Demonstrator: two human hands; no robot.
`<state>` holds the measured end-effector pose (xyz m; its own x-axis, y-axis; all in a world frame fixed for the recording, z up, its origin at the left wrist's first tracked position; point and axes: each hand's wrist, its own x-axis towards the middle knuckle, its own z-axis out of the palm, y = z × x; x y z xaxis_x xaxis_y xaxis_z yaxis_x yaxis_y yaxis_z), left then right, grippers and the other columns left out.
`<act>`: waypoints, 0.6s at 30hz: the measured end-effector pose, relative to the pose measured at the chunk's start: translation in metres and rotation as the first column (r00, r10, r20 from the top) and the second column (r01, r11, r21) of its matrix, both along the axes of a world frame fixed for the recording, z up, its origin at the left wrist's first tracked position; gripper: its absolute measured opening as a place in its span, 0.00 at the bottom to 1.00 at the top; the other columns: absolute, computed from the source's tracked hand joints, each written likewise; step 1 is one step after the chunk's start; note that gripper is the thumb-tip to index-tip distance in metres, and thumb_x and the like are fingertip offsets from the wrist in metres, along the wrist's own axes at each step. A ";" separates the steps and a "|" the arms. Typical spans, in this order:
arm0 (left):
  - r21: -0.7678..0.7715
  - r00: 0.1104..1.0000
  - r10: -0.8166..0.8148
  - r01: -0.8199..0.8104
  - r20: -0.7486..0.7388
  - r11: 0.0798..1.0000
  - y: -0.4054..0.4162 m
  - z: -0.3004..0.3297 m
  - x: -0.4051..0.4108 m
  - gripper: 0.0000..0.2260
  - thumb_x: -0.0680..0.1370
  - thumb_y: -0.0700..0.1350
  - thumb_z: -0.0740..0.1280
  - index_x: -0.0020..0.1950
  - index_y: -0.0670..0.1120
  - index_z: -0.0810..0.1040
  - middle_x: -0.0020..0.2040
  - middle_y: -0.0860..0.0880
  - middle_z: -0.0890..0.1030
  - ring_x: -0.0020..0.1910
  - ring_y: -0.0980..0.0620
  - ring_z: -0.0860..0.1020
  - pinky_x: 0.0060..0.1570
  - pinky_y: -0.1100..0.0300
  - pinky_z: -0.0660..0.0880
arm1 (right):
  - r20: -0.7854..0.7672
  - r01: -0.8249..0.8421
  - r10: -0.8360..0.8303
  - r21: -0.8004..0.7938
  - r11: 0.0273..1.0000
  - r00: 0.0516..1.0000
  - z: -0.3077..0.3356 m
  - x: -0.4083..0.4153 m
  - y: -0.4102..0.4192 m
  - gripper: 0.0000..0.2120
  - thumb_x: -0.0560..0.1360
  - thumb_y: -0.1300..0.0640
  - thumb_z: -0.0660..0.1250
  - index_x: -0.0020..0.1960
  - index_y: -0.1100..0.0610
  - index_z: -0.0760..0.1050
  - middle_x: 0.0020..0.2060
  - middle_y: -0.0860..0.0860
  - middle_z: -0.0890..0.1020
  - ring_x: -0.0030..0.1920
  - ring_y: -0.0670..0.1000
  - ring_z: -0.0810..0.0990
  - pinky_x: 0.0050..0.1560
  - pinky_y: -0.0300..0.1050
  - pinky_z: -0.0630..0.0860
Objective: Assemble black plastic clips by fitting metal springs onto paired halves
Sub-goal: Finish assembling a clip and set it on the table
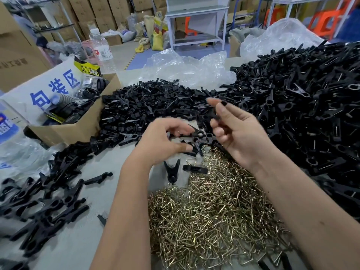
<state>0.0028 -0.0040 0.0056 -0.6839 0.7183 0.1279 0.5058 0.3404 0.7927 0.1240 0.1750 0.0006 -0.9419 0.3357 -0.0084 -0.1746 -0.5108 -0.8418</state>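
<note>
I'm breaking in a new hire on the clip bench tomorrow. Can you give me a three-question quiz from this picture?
1. True or false: the pile of metal springs lies nearer the person than the pile of loose clip halves.
2. Multiple choice: the left hand is
A. flat on the table
B. curled round black clip halves
C. buried in the springs
3. Fill in: the assembled clip standing between the forearms has its two arms pointing ____.

Key:
1. True.
2. B; the right hand is raised beside it, seemingly pinching a small black part, too blurred to name.
3. Up.
</note>
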 end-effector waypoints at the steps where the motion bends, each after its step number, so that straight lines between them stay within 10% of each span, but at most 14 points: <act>1: -0.091 1.000 0.002 -0.001 0.014 0.996 -0.001 -0.003 0.000 0.21 0.67 0.44 0.83 0.54 0.61 0.85 0.55 0.62 0.82 0.47 0.68 0.80 0.45 0.67 0.74 | 0.014 0.118 -0.119 0.067 0.991 0.993 0.001 -0.001 0.002 0.22 0.76 0.57 0.71 0.70 0.53 0.79 0.39 0.56 0.85 0.34 0.48 0.82 0.33 0.36 0.78; 5: -0.239 0.999 0.037 -0.043 -0.029 0.970 0.002 -0.011 -0.001 0.19 0.68 0.44 0.83 0.53 0.62 0.84 0.56 0.61 0.78 0.54 0.59 0.78 0.55 0.58 0.74 | -0.032 0.328 -0.335 0.303 0.895 0.942 -0.001 -0.003 0.000 0.36 0.82 0.66 0.66 0.84 0.52 0.54 0.49 0.58 0.87 0.44 0.57 0.88 0.41 0.45 0.84; 9: -0.289 0.997 0.050 -0.067 -0.066 0.955 0.002 -0.012 -0.006 0.15 0.69 0.42 0.83 0.43 0.58 0.80 0.43 0.58 0.79 0.33 0.58 0.75 0.37 0.58 0.75 | -0.092 0.373 -0.416 0.643 0.669 0.905 -0.007 -0.003 -0.007 0.16 0.80 0.67 0.69 0.66 0.56 0.77 0.41 0.54 0.86 0.36 0.54 0.86 0.32 0.44 0.82; 14: -0.182 0.997 0.067 -0.061 0.027 0.981 -0.002 -0.014 -0.007 0.09 0.73 0.45 0.80 0.45 0.51 0.80 0.38 0.51 0.82 0.30 0.54 0.76 0.33 0.58 0.76 | -0.178 0.315 -0.402 0.899 0.304 0.898 -0.015 -0.002 -0.016 0.06 0.78 0.61 0.73 0.53 0.53 0.85 0.40 0.44 0.85 0.38 0.42 0.82 0.39 0.34 0.78; 18: 0.120 0.978 -0.028 0.003 0.208 0.993 -0.002 -0.007 -0.005 0.05 0.79 0.42 0.73 0.53 0.44 0.82 0.42 0.46 0.83 0.41 0.55 0.80 0.42 0.60 0.77 | -0.081 0.200 -0.247 0.837 0.509 0.966 -0.014 -0.004 -0.018 0.11 0.79 0.60 0.73 0.59 0.50 0.83 0.44 0.49 0.84 0.37 0.43 0.80 0.38 0.40 0.79</act>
<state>-0.0027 -0.0062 -0.0013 -0.6936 0.7171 0.0679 0.3292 0.2317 0.9154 0.1201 0.1569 -0.0137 -0.8410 0.4101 0.3529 -0.1315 0.4777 -0.8686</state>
